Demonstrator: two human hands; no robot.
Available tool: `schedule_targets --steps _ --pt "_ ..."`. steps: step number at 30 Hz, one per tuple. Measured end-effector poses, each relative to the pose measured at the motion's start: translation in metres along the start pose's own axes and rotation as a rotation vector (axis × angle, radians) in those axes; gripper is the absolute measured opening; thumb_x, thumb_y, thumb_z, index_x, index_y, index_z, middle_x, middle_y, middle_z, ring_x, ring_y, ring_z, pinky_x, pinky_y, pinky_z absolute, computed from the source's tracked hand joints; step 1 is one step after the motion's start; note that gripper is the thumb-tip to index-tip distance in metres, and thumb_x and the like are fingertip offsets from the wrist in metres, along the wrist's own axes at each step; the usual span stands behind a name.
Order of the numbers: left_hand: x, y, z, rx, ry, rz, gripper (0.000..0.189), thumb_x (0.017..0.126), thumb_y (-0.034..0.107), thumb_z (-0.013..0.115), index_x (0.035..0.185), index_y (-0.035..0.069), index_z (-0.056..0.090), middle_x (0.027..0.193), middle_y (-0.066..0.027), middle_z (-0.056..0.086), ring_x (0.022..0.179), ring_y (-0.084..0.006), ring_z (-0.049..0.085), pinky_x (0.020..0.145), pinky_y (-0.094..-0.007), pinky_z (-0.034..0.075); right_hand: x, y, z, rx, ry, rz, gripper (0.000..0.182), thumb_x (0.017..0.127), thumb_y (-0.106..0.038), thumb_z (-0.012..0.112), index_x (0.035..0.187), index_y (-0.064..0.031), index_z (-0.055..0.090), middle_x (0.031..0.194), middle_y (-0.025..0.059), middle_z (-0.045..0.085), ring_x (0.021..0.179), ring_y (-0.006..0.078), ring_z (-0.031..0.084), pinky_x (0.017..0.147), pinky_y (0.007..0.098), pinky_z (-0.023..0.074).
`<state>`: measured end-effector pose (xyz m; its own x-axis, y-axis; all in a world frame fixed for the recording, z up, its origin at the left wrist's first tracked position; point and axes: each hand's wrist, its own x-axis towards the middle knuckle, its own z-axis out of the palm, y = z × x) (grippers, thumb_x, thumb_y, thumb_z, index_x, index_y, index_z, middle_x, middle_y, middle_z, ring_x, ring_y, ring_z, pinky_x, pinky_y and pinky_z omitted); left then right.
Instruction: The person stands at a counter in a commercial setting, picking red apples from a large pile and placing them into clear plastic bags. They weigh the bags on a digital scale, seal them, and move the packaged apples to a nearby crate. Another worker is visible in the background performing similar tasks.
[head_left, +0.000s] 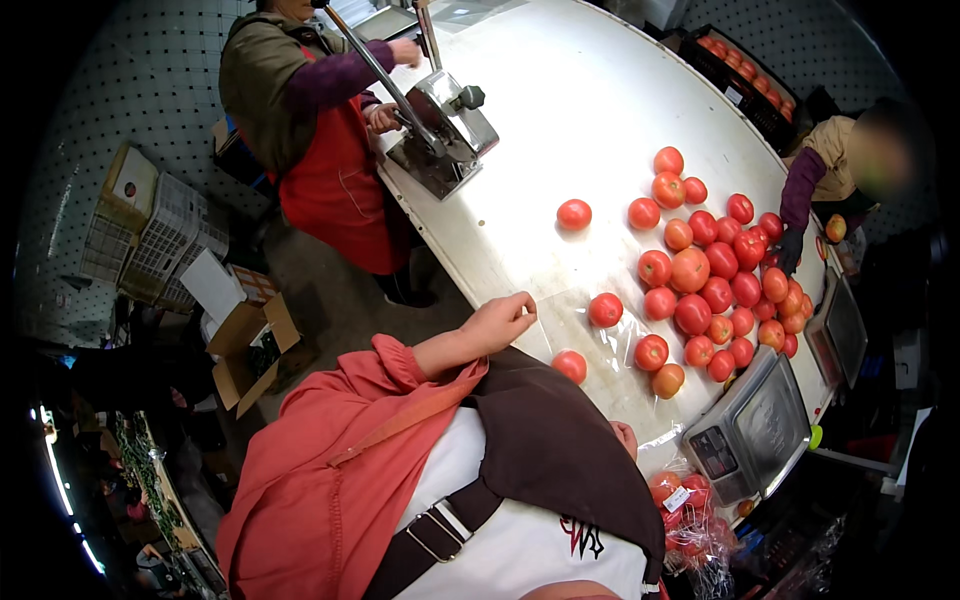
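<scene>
My left hand (501, 322) is over the near edge of the white table (555, 97), its fingers curled in. Clear plastic film (559, 311) lies just beyond the fingertips; whether they pinch it is not plain. A single tomato (605, 310) rests at the film, and another tomato (569, 366) lies closer to me. Only a few fingers of my right hand (624, 437) show past my dark apron (555, 435), so its grip is hidden. Near that hand are a digital scale (769, 427) and bagged tomatoes (686, 517) with a printed label.
Many loose tomatoes (716, 294) cover the table's right side. There, a co-worker's gloved hand (790, 250) reaches in. Across the table's left edge, a person in a red apron (334, 187) handles a metal lever device (450, 120). A second scale (836, 330) stands far right.
</scene>
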<state>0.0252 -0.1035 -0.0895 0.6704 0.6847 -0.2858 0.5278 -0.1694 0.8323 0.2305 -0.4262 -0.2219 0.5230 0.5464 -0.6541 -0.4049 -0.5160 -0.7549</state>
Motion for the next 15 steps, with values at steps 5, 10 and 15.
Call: schedule_targets --steps 5,10,15 --pt "-0.002 -0.011 -0.007 0.011 0.012 0.005 0.016 0.088 0.018 0.055 0.095 0.005 0.057 0.062 -0.0052 0.051 0.057 -0.0134 0.047 0.054 -0.0305 0.039 -0.001 0.003 0.001 0.028 -0.008 0.013 0.022 0.092 -0.021 0.056 0.096 0.0002 0.06 0.08 0.0028 0.06 0.073 0.009 0.053 0.067 0.0226 0.0441" --pt "-0.006 -0.014 -0.012 0.026 0.065 -0.005 0.016 0.088 0.02 0.055 0.094 0.005 0.056 0.061 -0.0059 0.05 0.057 -0.0141 0.048 0.054 -0.0314 0.04 0.001 0.003 0.001 0.039 -0.009 0.03 0.022 0.093 -0.021 0.055 0.096 0.0004 0.06 0.08 0.003 0.06 0.073 0.0092 0.053 0.067 0.0225 0.0442" --pt "-0.012 -0.013 -0.025 0.033 0.092 -0.077 0.017 0.088 0.021 0.055 0.094 0.005 0.056 0.062 -0.009 0.053 0.057 -0.0188 0.052 0.055 -0.0344 0.042 0.01 0.018 -0.002 -0.009 -0.003 -0.006 0.024 0.092 -0.022 0.056 0.096 0.0006 0.06 0.08 0.003 0.059 0.073 0.0091 0.053 0.067 0.0227 0.0438"
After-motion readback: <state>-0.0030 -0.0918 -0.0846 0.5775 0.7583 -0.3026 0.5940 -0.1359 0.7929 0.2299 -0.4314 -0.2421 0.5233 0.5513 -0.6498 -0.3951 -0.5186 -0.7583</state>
